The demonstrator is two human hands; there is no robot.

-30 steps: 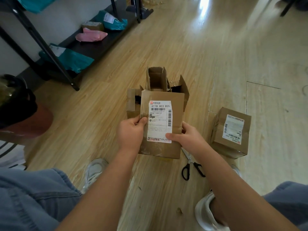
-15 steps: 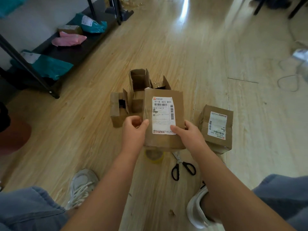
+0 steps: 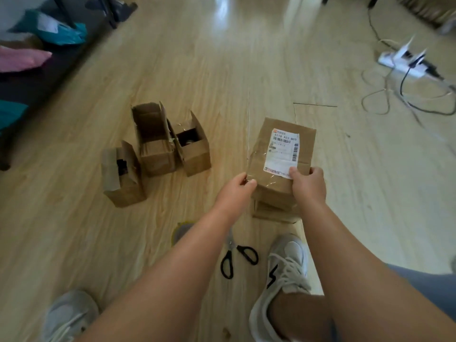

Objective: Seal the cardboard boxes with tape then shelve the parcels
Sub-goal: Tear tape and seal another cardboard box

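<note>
Whereas a second ago the labelled box (image 3: 281, 154) was held up in front of the three open boxes (image 3: 154, 141), it has since been carried to the right, so that it now sits beyond the scissors (image 3: 238, 257) and a little to their right, over a second box (image 3: 272, 213) of which only the near edge shows; whether the two touch cannot be told. The left hand (image 3: 238, 187) pinches the near left corner with curled fingers and thumb, and the right hand (image 3: 308, 185) grips the near right edge, its thumb pressed on the label (image 3: 283, 151). The move suggests that this parcel is done with taping and is being stacked for shelving, while the open boxes, beyond the scissors and to their left, are yet to be sealed; the tape roll (image 3: 181, 230) lies just left of the scissors, half hidden by the forearm. The labelled box lies label-up, its long axis running away from the scissors and leaning slightly right, with the label's printed head at the far end.
</note>
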